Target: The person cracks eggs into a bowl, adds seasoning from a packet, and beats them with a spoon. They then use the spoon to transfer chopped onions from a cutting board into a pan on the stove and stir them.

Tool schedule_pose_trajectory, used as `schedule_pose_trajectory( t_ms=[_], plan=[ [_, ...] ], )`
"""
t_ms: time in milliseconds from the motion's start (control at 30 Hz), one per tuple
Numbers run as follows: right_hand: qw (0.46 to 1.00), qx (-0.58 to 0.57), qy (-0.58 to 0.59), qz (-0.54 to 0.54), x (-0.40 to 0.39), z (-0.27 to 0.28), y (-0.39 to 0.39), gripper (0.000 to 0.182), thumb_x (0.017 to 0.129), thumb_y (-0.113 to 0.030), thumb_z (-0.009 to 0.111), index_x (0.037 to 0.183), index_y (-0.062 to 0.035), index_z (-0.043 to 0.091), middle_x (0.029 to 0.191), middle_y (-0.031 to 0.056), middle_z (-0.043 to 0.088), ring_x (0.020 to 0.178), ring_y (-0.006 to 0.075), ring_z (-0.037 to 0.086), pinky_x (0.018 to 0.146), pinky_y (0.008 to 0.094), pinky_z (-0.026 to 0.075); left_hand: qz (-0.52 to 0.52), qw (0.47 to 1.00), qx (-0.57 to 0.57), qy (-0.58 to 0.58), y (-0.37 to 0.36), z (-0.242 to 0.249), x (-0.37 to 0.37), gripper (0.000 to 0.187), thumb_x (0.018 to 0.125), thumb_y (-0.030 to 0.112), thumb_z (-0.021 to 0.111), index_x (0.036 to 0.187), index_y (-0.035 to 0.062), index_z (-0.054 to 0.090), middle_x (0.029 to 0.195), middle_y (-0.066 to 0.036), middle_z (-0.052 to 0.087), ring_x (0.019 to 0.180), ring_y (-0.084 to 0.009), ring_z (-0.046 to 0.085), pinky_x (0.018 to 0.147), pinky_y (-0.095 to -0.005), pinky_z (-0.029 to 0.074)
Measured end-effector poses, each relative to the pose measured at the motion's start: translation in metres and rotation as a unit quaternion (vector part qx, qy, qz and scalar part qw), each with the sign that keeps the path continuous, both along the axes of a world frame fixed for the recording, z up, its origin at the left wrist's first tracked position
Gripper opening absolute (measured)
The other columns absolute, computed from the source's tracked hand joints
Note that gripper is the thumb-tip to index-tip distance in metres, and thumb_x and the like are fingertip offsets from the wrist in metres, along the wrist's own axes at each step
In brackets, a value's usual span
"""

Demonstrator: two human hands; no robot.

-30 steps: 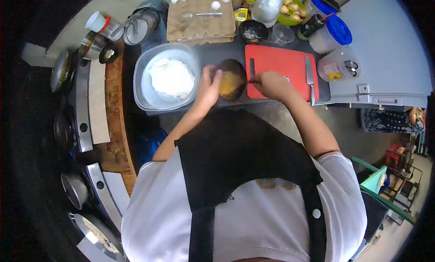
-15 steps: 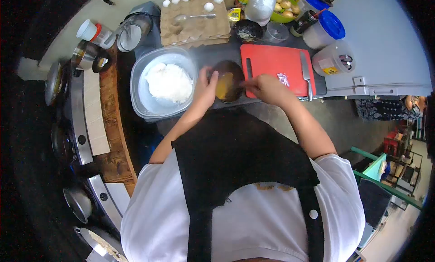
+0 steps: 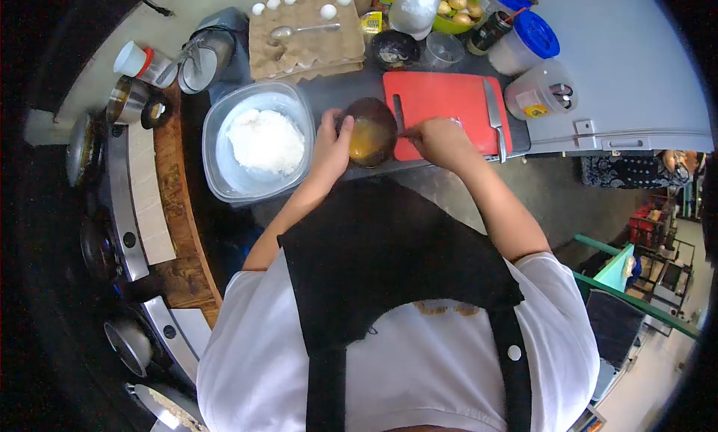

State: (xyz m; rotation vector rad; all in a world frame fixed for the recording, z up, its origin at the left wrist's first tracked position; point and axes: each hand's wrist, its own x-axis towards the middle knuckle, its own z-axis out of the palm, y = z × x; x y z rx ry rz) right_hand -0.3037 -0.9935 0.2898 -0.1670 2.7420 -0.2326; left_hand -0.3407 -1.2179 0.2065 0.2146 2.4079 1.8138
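Note:
My left hand point(image 3: 331, 148) grips the left rim of a dark round bowl point(image 3: 374, 112), its thumb over the edge. Yellow liquid that looks like beaten egg point(image 3: 366, 142) lies in the bowl. At the bowl's right side my right hand point(image 3: 441, 142) is closed around a thin utensil that reaches toward the bowl; its kind is blurred. Left of the bowl stands a clear plastic tub point(image 3: 212, 125) with white flour-like powder point(image 3: 265, 140). Beyond my right hand lies a red cutting board point(image 3: 426, 99) with a knife point(image 3: 494, 116) along its right edge. Small chopped pieces on the board are mostly hidden by my hand.
Egg trays point(image 3: 299, 54) with several eggs and a spoon point(image 3: 303, 31) stand behind. A black bowl point(image 3: 395, 49), a clear cup point(image 3: 444, 51), a green bowl of onions or potatoes point(image 3: 456, 27) and lidded tubs point(image 3: 535, 34) line the back. A stove point(image 3: 131, 208) is left.
The whole view has shifted slightly left. The bowl shows more of its inside, and my right hand now covers most of the chopped pieces. Both hands keep their hold.

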Motion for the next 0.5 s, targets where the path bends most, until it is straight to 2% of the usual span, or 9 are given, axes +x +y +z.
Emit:
schedule_pose_trajectory(
  t_ms=[33, 100, 133, 200, 233, 333, 400, 433, 500],
  plan=[
    [1.0, -0.001, 0.0, 0.0, 0.003, 0.0, 0.001, 0.028, 0.088, -0.021, 0.056, 0.112, -0.0199, 0.071, 0.092, 0.0154, 0.07, 0.087, 0.0348, 0.068, 0.077, 0.0473, 0.053, -0.003, 1.0, -0.013, -0.016, 0.0, -0.002, -0.001, 0.048, 0.098, 0.036, 0.051, 0.125, -0.0035, 0.046, 0.118, -0.029, 0.059, 0.113, -0.0428, 0.055, 0.097, -0.0446, 0.042],
    [0.981, -0.175, 0.02, 0.081, 0.007, -0.001, 0.004, 0.026, 0.089, -0.023, 0.054, 0.108, -0.0177, 0.071, 0.092, 0.0147, 0.071, 0.086, 0.0342, 0.068, 0.076, 0.0481, 0.054, -0.002, 0.999, -0.028, -0.031, 0.0, -0.004, -0.005, 0.047, 0.098, 0.035, 0.051, 0.125, -0.0039, 0.046, 0.117, -0.03, 0.059, 0.113, -0.0422, 0.056, 0.096, -0.0439, 0.042],
    [0.981, -0.176, 0.018, 0.082, 0.004, 0.0, 0.003, 0.026, 0.089, -0.023, 0.054, 0.108, -0.0177, 0.071, 0.092, 0.0147, 0.071, 0.086, 0.0342, 0.068, 0.076, 0.0481, 0.054, -0.002, 1.0, -0.007, -0.026, 0.001, 0.003, -0.004, 0.047, 0.098, 0.034, 0.051, 0.125, -0.0041, 0.046, 0.117, -0.03, 0.059, 0.113, -0.0418, 0.056, 0.096, -0.0436, 0.042],
    [0.999, -0.02, 0.032, 0.004, -0.003, 0.002, -0.001, 0.029, 0.086, -0.02, 0.058, 0.113, -0.0189, 0.07, 0.092, 0.0155, 0.07, 0.087, 0.0341, 0.068, 0.078, 0.0467, 0.053, -0.002, 1.0, 0.014, -0.024, 0.002, 0.002, 0.0, 0.047, 0.098, 0.034, 0.052, 0.125, -0.0043, 0.046, 0.117, -0.03, 0.059, 0.113, -0.0415, 0.056, 0.096, -0.0433, 0.043],
    [0.999, -0.021, 0.033, 0.004, -0.001, 0.002, 0.001, 0.029, 0.086, -0.02, 0.058, 0.113, -0.0189, 0.07, 0.092, 0.0155, 0.07, 0.087, 0.0341, 0.068, 0.078, 0.0467, 0.053, 0.001, 1.0, -0.007, -0.01, 0.002, -0.001, -0.001, 0.046, 0.098, 0.034, 0.051, 0.125, -0.0043, 0.046, 0.118, -0.03, 0.059, 0.112, -0.0411, 0.056, 0.095, -0.0429, 0.043],
    [0.983, -0.148, -0.013, 0.104, -0.003, 0.007, 0.003, 0.027, 0.089, -0.024, 0.056, 0.11, -0.0164, 0.07, 0.091, 0.0156, 0.07, 0.087, 0.0339, 0.068, 0.077, 0.0478, 0.054, 0.002, 1.0, -0.012, -0.009, 0.002, 0.001, -0.004, 0.046, 0.099, 0.033, 0.051, 0.125, -0.0042, 0.046, 0.118, -0.029, 0.058, 0.112, -0.0409, 0.056, 0.095, -0.0426, 0.043],
    [1.0, -0.013, 0.023, 0.005, -0.007, 0.011, -0.003, 0.029, 0.085, -0.021, 0.06, 0.113, -0.0176, 0.07, 0.091, 0.0152, 0.07, 0.087, 0.0341, 0.068, 0.078, 0.047, 0.053, -0.002, 1.0, 0.007, -0.029, 0.003, 0.0, 0.0, 0.046, 0.098, 0.034, 0.051, 0.125, -0.0041, 0.046, 0.118, -0.029, 0.058, 0.112, -0.0412, 0.056, 0.095, -0.0426, 0.043],
    [1.0, -0.013, 0.023, 0.006, -0.005, 0.007, 0.001, 0.029, 0.085, -0.021, 0.06, 0.113, -0.0176, 0.07, 0.091, 0.0152, 0.07, 0.087, 0.0341, 0.068, 0.078, 0.047, 0.053, 0.004, 1.0, -0.012, -0.021, 0.004, -0.004, -0.001, 0.046, 0.099, 0.034, 0.051, 0.125, -0.0041, 0.046, 0.118, -0.029, 0.058, 0.112, -0.0412, 0.056, 0.095, -0.0427, 0.043],
    [0.974, -0.192, 0.009, 0.118, -0.002, -0.007, 0.012, 0.025, 0.089, -0.024, 0.056, 0.108, -0.0165, 0.071, 0.088, 0.0154, 0.07, 0.084, 0.0349, 0.068, 0.073, 0.0486, 0.054, 0.014, 0.999, -0.031, -0.011, 0.004, -0.004, -0.004, 0.046, 0.099, 0.034, 0.051, 0.125, -0.0041, 0.046, 0.119, -0.029, 0.058, 0.113, -0.0412, 0.056, 0.096, -0.0428, 0.043]
  ],
)
